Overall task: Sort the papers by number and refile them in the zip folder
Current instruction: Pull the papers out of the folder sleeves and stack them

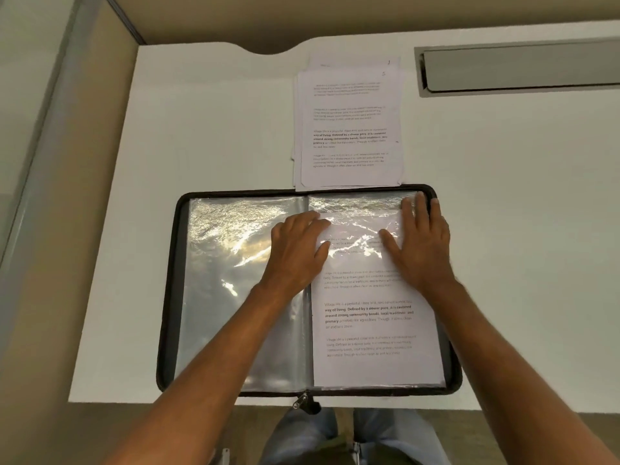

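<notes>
Nearest the bottom edge of the frame, the zip pull (301, 401) hangs off the desk lip, just beside the person's knees; a bump from a leg could, I judge, drag the folder (169, 297) toward the edge.

Above that, in the lower middle, the folder lies open flat on the desk (520, 229). Its right sleeve (355, 204) takes a sheet (372, 330), which sits partly in: the top edge shows under the glossy plastic, short of the sleeve's far end. The left sleeve (235, 280) looks unfilled, though glare hides much of it.

Both hands lie flat on the right page with fingers straight, gripping nothing. The left hand (297, 250) presses near the spine, fingertips on the sheet's upper left corner. The right hand (419, 243) presses toward the outer edge, fingers reaching almost to the folder's rim. If one hand pushes harder than the other, the sheet would probably skew and crease against the sleeve seam. The thin plastic could also buckle under the palms and trap a fold.

Farther up, at upper middle, the stack (349, 129) rests just touching the folder's top edge, sheets fanned unevenly. The top one bears what looks like a 5, another behind it a 1. Any shove of the folder forward could scatter them and undo the sorting.

At upper right, a slot (520, 68) is set into the desk.
</notes>
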A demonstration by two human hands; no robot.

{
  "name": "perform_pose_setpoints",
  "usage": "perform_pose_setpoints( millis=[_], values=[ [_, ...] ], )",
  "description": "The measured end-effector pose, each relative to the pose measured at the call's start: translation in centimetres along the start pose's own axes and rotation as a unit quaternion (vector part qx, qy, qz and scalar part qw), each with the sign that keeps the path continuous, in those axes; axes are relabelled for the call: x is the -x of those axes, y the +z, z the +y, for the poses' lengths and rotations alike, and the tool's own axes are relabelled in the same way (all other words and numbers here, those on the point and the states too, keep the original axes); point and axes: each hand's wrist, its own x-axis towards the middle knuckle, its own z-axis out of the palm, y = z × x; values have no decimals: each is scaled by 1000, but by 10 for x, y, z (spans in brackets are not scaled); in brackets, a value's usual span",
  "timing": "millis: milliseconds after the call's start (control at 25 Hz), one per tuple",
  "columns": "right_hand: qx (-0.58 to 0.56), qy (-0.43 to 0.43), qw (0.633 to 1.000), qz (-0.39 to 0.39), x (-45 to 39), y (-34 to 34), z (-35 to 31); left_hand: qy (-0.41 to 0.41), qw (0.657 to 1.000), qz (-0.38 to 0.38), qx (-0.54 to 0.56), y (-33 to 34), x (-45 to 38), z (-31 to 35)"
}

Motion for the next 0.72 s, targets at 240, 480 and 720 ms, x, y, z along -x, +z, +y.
perform_pose_setpoints(
  millis=[240,480,720],
  values=[
    [0,-19,999,33,3,3,-1,7,1000,9,8,-4,-34,14],
    [-63,-35,996,57,7,-3,1,13,1000,12,-14,-2,-63,28],
    [-341,63,937,41,17,-26,-7,35,999,-2,18,-8,-69,27]
  ],
)
